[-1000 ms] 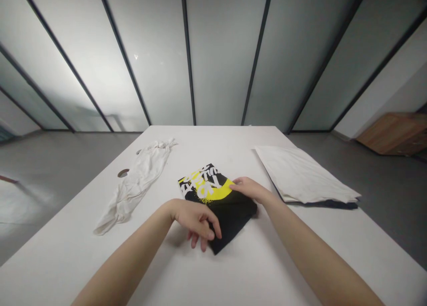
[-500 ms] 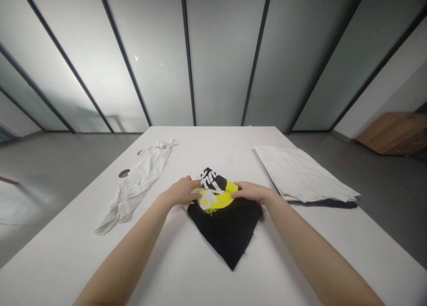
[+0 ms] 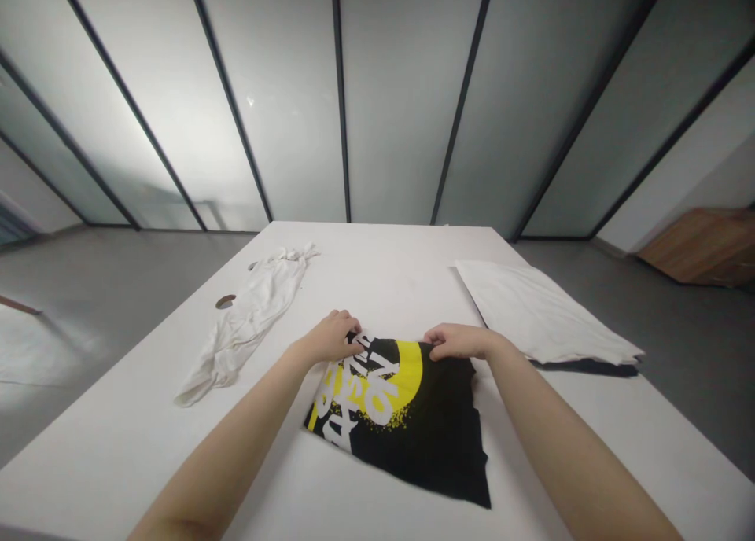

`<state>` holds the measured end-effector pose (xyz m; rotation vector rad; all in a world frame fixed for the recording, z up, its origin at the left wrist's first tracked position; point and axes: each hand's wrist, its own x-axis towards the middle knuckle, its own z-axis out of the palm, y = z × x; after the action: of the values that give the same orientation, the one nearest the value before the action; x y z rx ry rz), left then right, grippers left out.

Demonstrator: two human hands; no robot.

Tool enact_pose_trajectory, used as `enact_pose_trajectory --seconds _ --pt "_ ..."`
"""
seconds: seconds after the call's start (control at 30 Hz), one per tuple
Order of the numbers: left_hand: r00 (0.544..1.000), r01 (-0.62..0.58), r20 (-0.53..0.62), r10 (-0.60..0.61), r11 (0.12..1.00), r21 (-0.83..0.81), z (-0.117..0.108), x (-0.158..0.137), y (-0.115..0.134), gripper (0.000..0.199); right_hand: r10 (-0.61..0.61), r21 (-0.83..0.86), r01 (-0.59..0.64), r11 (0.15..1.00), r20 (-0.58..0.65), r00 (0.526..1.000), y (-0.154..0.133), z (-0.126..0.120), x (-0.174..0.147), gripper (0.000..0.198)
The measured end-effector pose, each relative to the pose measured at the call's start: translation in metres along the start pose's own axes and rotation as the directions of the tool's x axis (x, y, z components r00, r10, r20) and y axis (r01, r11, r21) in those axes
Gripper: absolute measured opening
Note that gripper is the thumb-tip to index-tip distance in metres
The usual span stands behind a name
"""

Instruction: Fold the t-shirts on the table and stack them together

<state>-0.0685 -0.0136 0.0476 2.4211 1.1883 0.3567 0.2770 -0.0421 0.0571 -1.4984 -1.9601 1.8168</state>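
A folded black garment point(image 3: 436, 423) with a yellow and white print lies at the near middle of the white table point(image 3: 389, 281). My left hand point(image 3: 335, 338) pinches its far left corner, thumb on top. At the far edge, right of the yellow ring, my right hand point(image 3: 460, 342) grips the cloth between thumb and fingers. The garment's near edge slants down to the right and its right side looks uneven. What kind of garment it is does not show. Fingers behind the far edge are partly hidden.
To the left lies a crumpled white cloth point(image 3: 253, 321), beside a round hole point(image 3: 225, 301) in the tabletop. A flat white folded cloth point(image 3: 543, 309) rests on dark fabric point(image 3: 583, 367) at the right. Frosted glass panels point(image 3: 401, 93) stand behind the table.
The black garment has turned and spread wider, with more of its print showing. Its far edge now lies nearly level between my hands. My right hand has shifted slightly right.
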Motion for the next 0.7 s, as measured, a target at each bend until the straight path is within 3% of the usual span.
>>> enact_pose_trajectory --seconds 0.17,0.27,0.37,0.43,0.53,0.6,0.7 --pt "0.994 0.015 0.112 -0.006 0.997 -0.080 -0.003 -0.004 -0.009 0.016 0.072 0.001 -0.072 0.997 0.077 0.994 0.008 -0.011 -0.011 0.029" --pt "0.985 0.115 0.148 -0.087 0.974 -0.197 -0.010 -0.005 -0.017 0.020 -0.010 0.152 0.022 0.988 -0.080 0.997 0.009 -0.008 -0.005 0.026" --pt "0.982 0.189 0.056 -0.181 0.910 -0.369 -0.014 -0.004 -0.028 0.035 -0.029 0.500 0.202 0.842 -0.331 0.943 0.011 -0.001 0.011 0.027" --pt "0.963 0.241 0.016 -0.267 0.841 -0.485 -0.014 -0.002 -0.037 0.029 0.029 0.672 0.229 0.704 -0.349 0.937 0.016 0.002 0.021 0.026" --pt "0.928 0.269 0.010 -0.374 0.647 -0.714 -0.010 -0.002 -0.049 0.032 0.084 0.755 0.173 0.633 -0.289 0.954 0.026 0.001 0.027 0.024" --pt "0.924 0.243 0.064 -0.376 0.450 -0.859 -0.009 -0.006 -0.054 0.038 0.122 0.722 0.107 0.683 -0.257 0.959 0.028 0.001 0.026 0.025" --pt "0.938 0.242 0.180 -0.297 0.186 -0.952 -0.008 -0.015 -0.058 0.045 0.169 0.646 0.011 0.764 -0.218 0.961 0.020 0.009 0.024 0.025"
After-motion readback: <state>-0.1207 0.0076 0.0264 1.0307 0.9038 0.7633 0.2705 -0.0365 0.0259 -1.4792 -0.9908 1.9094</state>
